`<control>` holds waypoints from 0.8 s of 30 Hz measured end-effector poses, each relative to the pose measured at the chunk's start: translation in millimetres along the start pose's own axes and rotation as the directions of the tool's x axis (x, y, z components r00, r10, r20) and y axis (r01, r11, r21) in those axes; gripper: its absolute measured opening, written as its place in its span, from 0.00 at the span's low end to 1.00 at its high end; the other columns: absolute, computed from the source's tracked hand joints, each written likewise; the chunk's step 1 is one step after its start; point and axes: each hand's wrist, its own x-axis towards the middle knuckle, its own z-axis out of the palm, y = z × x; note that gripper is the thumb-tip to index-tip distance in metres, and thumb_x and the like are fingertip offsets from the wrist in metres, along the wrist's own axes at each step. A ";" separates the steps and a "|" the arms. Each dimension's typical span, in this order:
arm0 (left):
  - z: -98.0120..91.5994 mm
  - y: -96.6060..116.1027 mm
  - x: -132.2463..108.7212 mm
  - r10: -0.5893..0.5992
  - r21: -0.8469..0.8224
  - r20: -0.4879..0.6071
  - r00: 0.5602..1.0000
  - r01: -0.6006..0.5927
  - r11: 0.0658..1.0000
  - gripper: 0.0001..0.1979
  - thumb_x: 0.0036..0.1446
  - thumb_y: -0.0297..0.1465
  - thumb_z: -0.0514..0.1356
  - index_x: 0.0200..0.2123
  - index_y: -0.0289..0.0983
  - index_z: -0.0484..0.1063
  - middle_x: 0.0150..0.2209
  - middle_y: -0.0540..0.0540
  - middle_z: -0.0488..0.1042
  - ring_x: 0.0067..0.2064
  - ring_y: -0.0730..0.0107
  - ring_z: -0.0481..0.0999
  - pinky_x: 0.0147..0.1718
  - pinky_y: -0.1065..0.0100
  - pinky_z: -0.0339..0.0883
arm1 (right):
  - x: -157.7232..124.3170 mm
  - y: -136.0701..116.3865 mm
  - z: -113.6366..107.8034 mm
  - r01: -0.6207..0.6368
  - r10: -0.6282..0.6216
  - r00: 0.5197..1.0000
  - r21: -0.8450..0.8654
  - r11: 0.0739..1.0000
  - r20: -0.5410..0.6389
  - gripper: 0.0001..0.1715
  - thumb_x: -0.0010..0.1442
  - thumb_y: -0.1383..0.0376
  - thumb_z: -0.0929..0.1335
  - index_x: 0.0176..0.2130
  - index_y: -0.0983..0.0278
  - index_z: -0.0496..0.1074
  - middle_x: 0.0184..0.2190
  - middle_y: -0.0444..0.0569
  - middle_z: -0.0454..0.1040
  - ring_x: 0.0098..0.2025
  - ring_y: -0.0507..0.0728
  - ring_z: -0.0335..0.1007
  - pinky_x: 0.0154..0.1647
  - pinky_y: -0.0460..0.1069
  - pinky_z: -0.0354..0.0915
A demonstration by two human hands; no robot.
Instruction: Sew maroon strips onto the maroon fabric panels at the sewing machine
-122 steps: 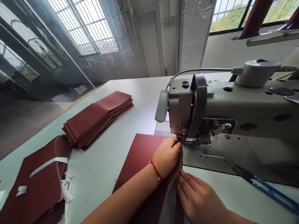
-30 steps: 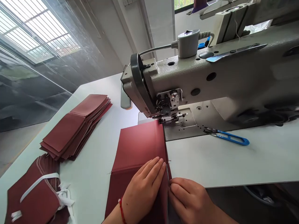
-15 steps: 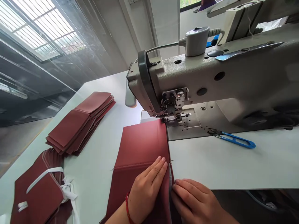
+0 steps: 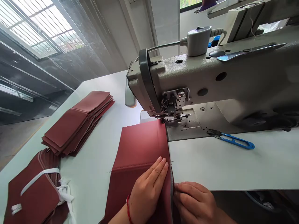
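Note:
A dark red leather-like panel [image 4: 140, 144] lies on the white table, its far right corner under the presser foot of the sewing machine [image 4: 191, 77]. A stitched seam crosses the panel. My left hand [image 4: 149, 189] rests flat on it near the right edge, fingers stretched out together. At that edge, my right hand [image 4: 196, 200] is closed, thumb and fingers pinching the lower layer; the fingertips are partly hidden. Between the hands the layers stand slightly apart, showing a grey inner strip [image 4: 172, 180].
Blue thread snips [image 4: 235, 141] lie right of the panel, by the machine bed. A stack of red panels [image 4: 77, 121] sits on the left of the white table [image 4: 93, 183]. Nearer me is a bundle of red pieces [image 4: 35, 193] tied with white strip [image 4: 39, 179].
My right hand's fingers have curled in more at the panel's edge. My left hand and the panel have stayed almost in place; the view has shifted slightly.

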 end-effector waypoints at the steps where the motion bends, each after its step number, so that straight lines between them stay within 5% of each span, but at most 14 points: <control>1: 0.1 0.3 0.0 0.000 0.001 0.001 1.000 0.000 1.000 0.17 0.65 0.20 0.48 0.54 0.28 0.69 0.52 0.38 0.75 0.60 0.62 0.69 0.57 0.67 0.69 | 0.6 0.0 -0.3 0.001 -0.001 1.000 0.008 1.000 0.004 0.17 0.63 0.78 0.61 0.31 0.67 0.75 0.30 0.47 0.78 0.40 0.54 0.76 0.46 0.47 0.71; 24: -0.9 3.3 1.2 0.023 0.078 0.054 0.998 -0.027 0.997 0.19 0.64 0.19 0.47 0.54 0.29 0.69 0.54 0.40 0.75 0.60 0.63 0.70 0.56 0.68 0.70 | -1.7 2.7 1.7 -0.023 0.022 1.000 0.063 0.998 0.007 0.16 0.63 0.78 0.62 0.31 0.69 0.75 0.28 0.47 0.76 0.38 0.53 0.75 0.45 0.47 0.73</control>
